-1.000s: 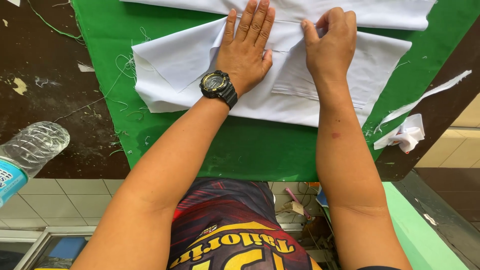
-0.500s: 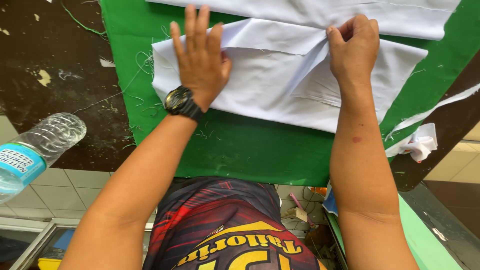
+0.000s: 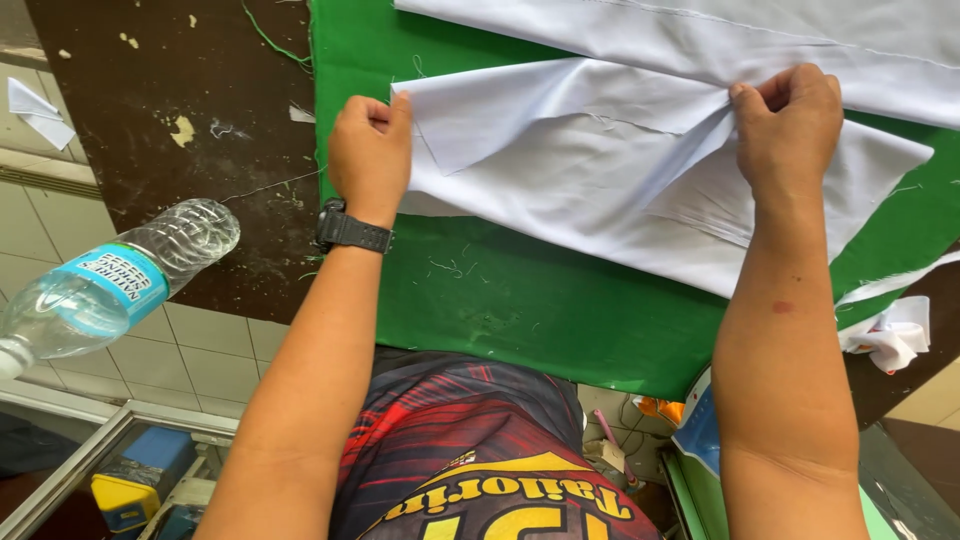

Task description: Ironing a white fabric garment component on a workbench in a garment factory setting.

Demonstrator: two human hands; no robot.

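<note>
Fabric is the matter in hand. Nearest the camera, the person's two forearms reach out over the desk, a black wristwatch on the left one. A second ago both palms lay flat on the folded white cloth piece, pressing it; half a second ago the left palm was sliding toward its left end. Now the left hand is clenched on the left corner of that piece, and the right hand pinches a raised fold at the right side, so each grip is closed on the cloth and the piece is drawn taut between them. By the look of it, smoothing has given way to pulling the fold straight.

The piece lies on one green mat covering the dark desk. Beyond it, along the top edge, lies a second, longer white cloth length. One clear plastic bottle overhangs the desk's near left edge. One crumpled white scrap sits at the right, and loose threads are scattered across the mat.
</note>
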